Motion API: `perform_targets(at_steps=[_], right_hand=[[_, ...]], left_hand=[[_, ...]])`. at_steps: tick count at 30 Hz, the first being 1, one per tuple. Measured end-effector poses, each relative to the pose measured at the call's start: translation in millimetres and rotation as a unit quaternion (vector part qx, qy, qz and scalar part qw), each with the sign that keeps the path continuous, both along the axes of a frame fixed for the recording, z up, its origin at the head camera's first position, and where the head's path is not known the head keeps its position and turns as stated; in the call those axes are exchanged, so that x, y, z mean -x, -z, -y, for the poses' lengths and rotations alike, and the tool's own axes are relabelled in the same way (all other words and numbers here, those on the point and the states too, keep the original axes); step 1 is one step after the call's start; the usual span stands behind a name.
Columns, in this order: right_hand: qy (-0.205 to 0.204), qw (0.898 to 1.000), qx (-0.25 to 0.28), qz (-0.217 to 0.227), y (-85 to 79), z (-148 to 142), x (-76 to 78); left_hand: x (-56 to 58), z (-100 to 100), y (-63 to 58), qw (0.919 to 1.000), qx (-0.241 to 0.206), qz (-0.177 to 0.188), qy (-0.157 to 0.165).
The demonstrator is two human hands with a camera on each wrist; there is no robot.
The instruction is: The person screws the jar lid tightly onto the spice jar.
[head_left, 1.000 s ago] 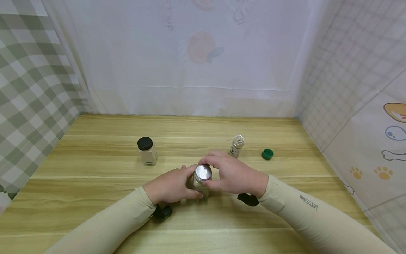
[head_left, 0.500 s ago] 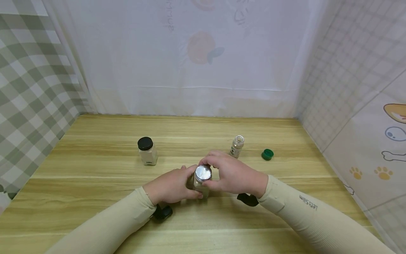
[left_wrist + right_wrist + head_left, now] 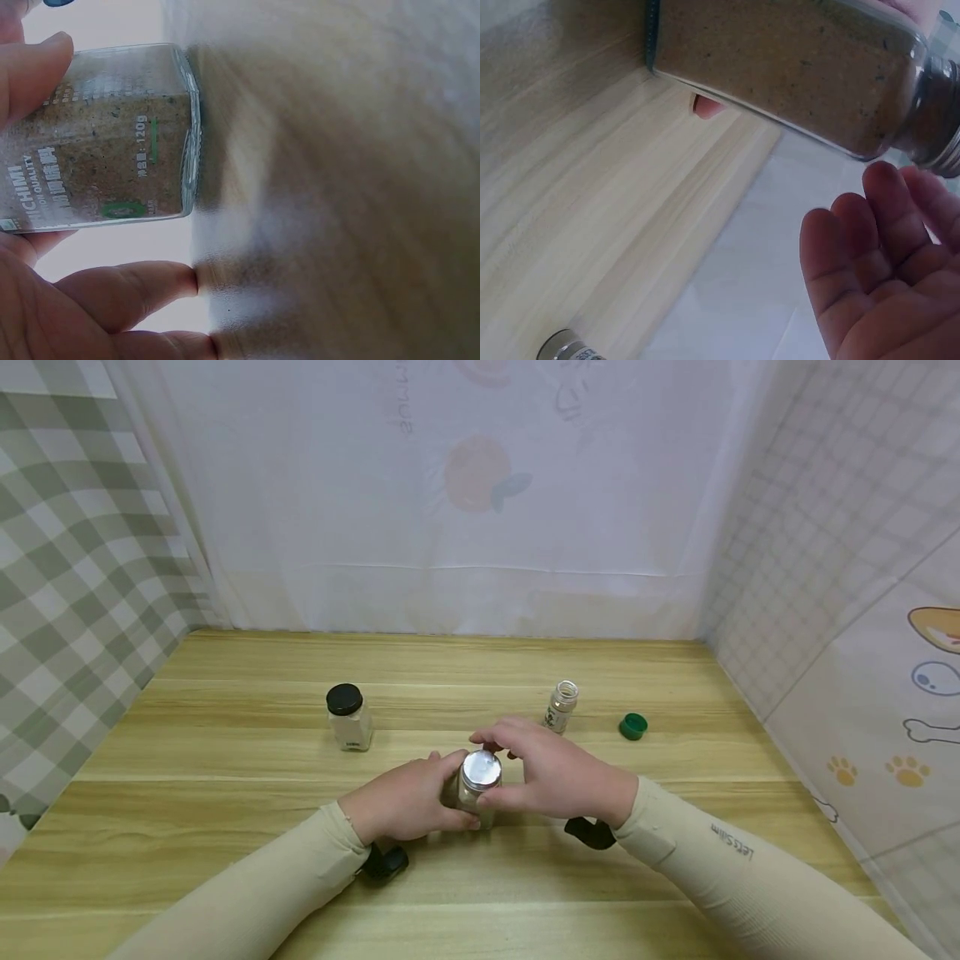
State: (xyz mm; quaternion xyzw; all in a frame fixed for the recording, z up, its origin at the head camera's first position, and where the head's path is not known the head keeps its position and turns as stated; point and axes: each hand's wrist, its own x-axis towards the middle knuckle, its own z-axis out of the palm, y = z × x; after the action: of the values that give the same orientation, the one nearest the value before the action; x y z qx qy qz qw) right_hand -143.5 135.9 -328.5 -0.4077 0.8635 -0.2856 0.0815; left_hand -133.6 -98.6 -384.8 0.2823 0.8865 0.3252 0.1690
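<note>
A glass spice jar (image 3: pixel 112 142) of brown powder stands upright on the table, its silver lid (image 3: pixel 482 769) on top. My left hand (image 3: pixel 411 797) grips the jar's body from the left; in the left wrist view its thumb lies against the printed glass. Around the lid from the right, my right hand (image 3: pixel 555 770) is spread, with thumb and fingers apart. In the right wrist view its loosely bent fingers (image 3: pixel 826 247) stand below the jar's neck, and no grip on the lid shows. The thumb's contact with the jar is hard to judge.
At the back left stands a jar (image 3: pixel 350 731) of pale contents with a black lid. Behind my right hand is a small uncapped glass bottle (image 3: pixel 560 706), with a green cap (image 3: pixel 633 726) lying to its right. Cloth walls (image 3: pixel 450 597) border the wooden table (image 3: pixel 262 660).
My right hand's fingers have loosened from the lid and shifted slightly to the right. The left hand and the jar hold their place.
</note>
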Motion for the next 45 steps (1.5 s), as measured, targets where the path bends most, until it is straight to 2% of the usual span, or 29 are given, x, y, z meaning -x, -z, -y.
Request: perform_targets(at_steps=[5,9,24,34,45], right_hand=[[-0.035,0.999,0.01,-0.007,2.3,-3.4,2.2],[-0.044,0.999,0.019,-0.005,4.7,-3.0,3.2],[-0.005,1.0,0.024,0.019,5.0,-1.4,0.7],[-0.063,0.996,0.058,-0.021,10.5,-1.1,4.0],[-0.021,0.998,0.052,0.011,9.8,0.8,1.5]], left_hand=[[-1.3,0.5,-0.6,0.9999,0.007,0.005,-0.008],[-1.8,1.0,-1.2,0.9999,0.011,0.006,-0.01],[-0.6,-0.5,-0.2,1.0,-0.006,-0.003,0.001],[-2.1,0.9,-1.8,0.9999,0.007,0.004,-0.013],[-1.3,0.7,-0.8,1.0,-0.007,-0.001,-0.003]])
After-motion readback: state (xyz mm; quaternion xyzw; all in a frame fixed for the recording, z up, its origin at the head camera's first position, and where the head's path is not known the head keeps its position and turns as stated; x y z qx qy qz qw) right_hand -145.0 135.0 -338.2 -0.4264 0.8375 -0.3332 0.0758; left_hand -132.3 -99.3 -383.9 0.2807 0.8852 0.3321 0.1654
